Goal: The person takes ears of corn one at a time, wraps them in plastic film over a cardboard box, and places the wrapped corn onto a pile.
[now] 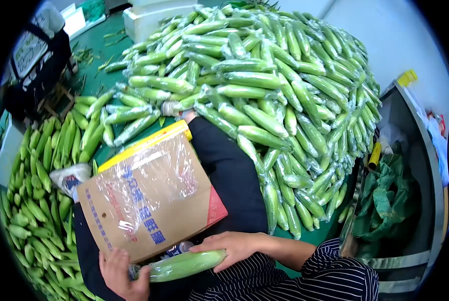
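Observation:
An ear of corn (186, 265) in green husk, with clear film around it, lies across my lap, held between both hands. My right hand (232, 248) closes over its right end, thumb and fingers on opposite sides. At the other end, my left hand (120, 275) curls its fingers and thumb about the bunched film. Just beyond the corn, a cardboard box (149, 190) with blue and red print rests on my legs. Shiny film clings to its top, and a yellow strip (149, 143) runs along its far edge. A clear item with dark markings (179, 249) shows partly between corn and box.
A large heap of film-wrapped corn (284, 90) rises ahead and to the right. Unwrapped corn (38, 210) is piled at left. A grey bin (415, 150) with green sacking (390, 200) stands at right; a white foam box (154, 20) is at the back.

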`<act>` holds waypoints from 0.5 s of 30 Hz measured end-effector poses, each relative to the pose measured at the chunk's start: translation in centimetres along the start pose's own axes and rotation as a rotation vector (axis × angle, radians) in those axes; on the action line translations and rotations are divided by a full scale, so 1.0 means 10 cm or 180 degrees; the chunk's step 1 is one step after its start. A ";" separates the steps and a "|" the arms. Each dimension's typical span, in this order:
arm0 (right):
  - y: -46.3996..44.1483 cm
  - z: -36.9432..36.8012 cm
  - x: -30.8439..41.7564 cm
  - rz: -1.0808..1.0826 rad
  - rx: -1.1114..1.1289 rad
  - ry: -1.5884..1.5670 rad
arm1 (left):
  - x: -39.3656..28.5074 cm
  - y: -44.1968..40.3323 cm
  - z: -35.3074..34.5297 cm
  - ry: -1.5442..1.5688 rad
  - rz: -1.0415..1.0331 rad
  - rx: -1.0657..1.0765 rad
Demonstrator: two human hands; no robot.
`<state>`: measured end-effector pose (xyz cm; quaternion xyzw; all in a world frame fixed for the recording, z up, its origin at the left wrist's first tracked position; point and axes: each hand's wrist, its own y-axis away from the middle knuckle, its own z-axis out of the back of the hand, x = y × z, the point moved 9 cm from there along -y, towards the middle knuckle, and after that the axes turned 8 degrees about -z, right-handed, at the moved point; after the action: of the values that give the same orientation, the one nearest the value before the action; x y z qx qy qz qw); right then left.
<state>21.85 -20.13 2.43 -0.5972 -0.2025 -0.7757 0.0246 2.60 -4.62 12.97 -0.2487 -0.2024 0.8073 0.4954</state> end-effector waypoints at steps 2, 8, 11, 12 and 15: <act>-0.07 0.17 0.09 0.0219 -0.0262 -0.0182 | 0.39 0.43 -0.38 0.3232 0.1554 -0.1360; -0.51 0.63 -0.34 0.1008 -0.2217 -0.5580 | -0.20 0.33 -1.02 0.4735 0.2261 -0.2692; -0.74 0.63 0.20 0.1308 -0.1642 -0.5547 | -0.49 -0.21 -1.10 0.3762 0.1399 -0.1205; -0.76 0.76 0.26 0.0839 -0.1912 -0.4370 | -0.55 -0.38 -1.02 0.3526 0.1344 -0.1098; -0.76 2.29 0.09 0.1945 -0.0729 -0.5183 | 0.07 -0.04 -0.51 0.2501 0.0764 -0.0110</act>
<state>40.47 -5.15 5.84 -0.9922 0.0908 -0.0836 0.0190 5.63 -3.43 9.03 -0.5682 0.0191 0.6994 0.4331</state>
